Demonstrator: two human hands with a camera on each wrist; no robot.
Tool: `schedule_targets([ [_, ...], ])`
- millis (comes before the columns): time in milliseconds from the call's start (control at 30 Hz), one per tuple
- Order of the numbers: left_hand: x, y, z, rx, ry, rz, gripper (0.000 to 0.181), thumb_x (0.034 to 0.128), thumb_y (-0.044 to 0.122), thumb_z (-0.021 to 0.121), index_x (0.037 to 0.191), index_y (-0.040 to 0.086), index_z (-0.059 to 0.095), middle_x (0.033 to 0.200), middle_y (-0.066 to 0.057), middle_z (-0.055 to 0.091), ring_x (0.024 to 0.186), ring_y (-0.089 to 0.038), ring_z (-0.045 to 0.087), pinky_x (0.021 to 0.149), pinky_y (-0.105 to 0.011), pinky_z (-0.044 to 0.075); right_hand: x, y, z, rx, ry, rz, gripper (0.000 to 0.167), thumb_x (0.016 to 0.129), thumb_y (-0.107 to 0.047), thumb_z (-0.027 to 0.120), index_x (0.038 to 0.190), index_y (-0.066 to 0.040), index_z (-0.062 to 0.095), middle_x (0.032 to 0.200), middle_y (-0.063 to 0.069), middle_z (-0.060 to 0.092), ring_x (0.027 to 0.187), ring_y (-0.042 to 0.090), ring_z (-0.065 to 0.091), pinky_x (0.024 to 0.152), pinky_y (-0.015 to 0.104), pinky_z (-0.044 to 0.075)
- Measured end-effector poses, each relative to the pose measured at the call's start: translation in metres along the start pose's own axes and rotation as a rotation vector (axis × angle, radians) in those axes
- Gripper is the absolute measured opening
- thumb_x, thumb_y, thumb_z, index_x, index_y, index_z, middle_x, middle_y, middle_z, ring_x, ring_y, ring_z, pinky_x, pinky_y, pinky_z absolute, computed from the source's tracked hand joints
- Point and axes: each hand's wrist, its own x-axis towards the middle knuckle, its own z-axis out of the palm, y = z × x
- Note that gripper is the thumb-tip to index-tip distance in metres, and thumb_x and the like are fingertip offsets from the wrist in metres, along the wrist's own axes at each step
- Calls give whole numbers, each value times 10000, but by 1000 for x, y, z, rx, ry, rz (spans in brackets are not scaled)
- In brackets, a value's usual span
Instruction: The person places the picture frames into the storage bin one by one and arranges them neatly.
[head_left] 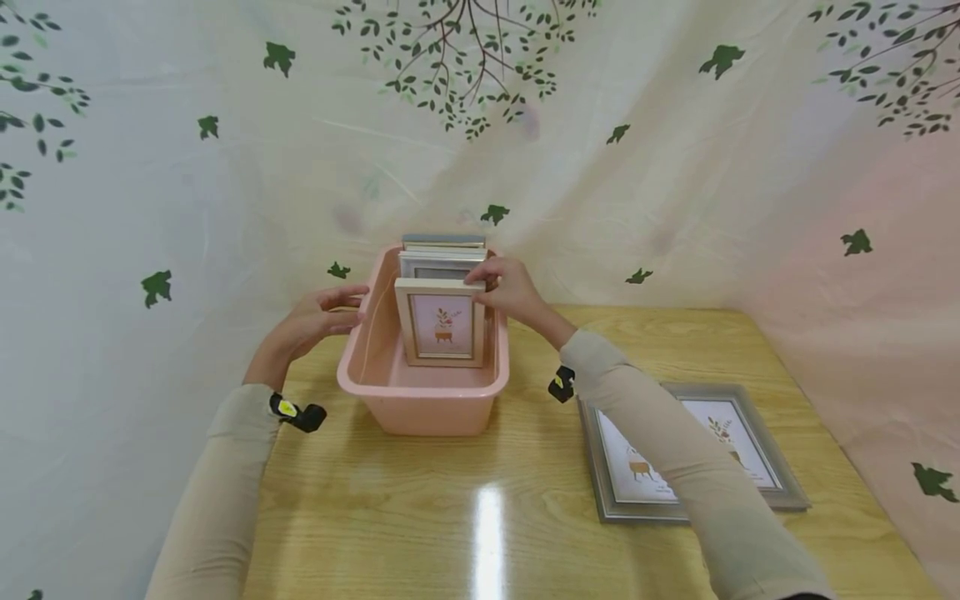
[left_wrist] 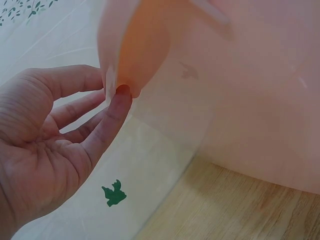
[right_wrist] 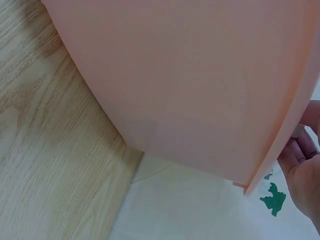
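A pink plastic basin (head_left: 431,412) stands on the table with several picture frames upright inside. The frontmost is a cream picture frame (head_left: 402,325) with a potted-plant print. My right hand (head_left: 513,293) holds it by its top right corner; in the right wrist view the basin wall hides the frame, and part of the right hand (right_wrist: 305,170) shows past the rim. At the basin's left side my left hand (head_left: 315,321) pinches the rim. In the left wrist view, the left hand (left_wrist: 55,125) has thumb and fingers on either side of the rim.
Behind the cream frame stand a silver frame (head_left: 407,265) and a blue-grey-edged frame (head_left: 444,238). Two larger grey frames (head_left: 787,497) lie flat on the wooden table (head_left: 420,517) at right, partly under my right forearm. A leaf-and-bird printed curtain (head_left: 562,208) surrounds the table.
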Motion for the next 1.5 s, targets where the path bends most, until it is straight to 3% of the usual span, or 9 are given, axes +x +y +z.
schedule_targets([
  [100, 0, -1, 0, -1, -4, 0, 661, 1008, 168, 652, 1589, 87, 347, 1542, -215, 431, 1209, -160, 592, 908, -183, 558, 2, 1, 1, -21, 16, 4, 221, 799, 104, 757, 1009, 38, 767, 955, 179, 729, 807, 163, 547, 685, 179, 473],
  [300, 0, -1, 2, -10, -4, 4, 660, 1009, 161, 651, 1591, 96, 347, 1546, -211, 429, 1328, -311, 523, 912, -189, 561, 5, 5, 2, -34, 38, 23, 208, 823, 96, 733, 1024, 48, 759, 959, 164, 678, 807, 176, 535, 676, 200, 451],
  [467, 2, -2, 2, -10, -2, 4, 662, 1004, 160, 658, 1588, 95, 352, 1542, -215, 431, 1355, -355, 498, 920, -202, 565, 10, 9, 0, -37, 22, 22, 215, 843, 87, 722, 1052, 45, 750, 1001, 164, 676, 824, 182, 542, 695, 202, 458],
  [767, 3, -3, 2, 4, 7, 6, 648, 1000, 172, 667, 1574, 91, 377, 1517, -207, 462, 1224, -184, 598, 912, -200, 570, 15, 16, -3, -96, -22, 10, 246, 884, 43, 730, 1128, 13, 741, 1107, 162, 692, 911, 219, 594, 800, 275, 526],
  [1200, 1, -1, 0, 7, -1, 4, 661, 1003, 160, 658, 1586, 95, 355, 1549, -209, 437, 1384, -387, 486, 927, -209, 563, 11, 20, 0, -309, -13, -68, 327, 879, -3, 762, 1202, -38, 719, 1138, 138, 630, 945, 239, 554, 840, 355, 532],
  [1500, -4, 1, 5, 13, 10, -9, 665, 1002, 161, 660, 1589, 106, 354, 1555, -204, 434, 1390, -382, 481, 952, -231, 566, 4, 24, 4, -302, 40, -146, 316, 880, 47, 737, 1190, -9, 716, 1155, 145, 554, 910, 244, 574, 787, 319, 532],
])
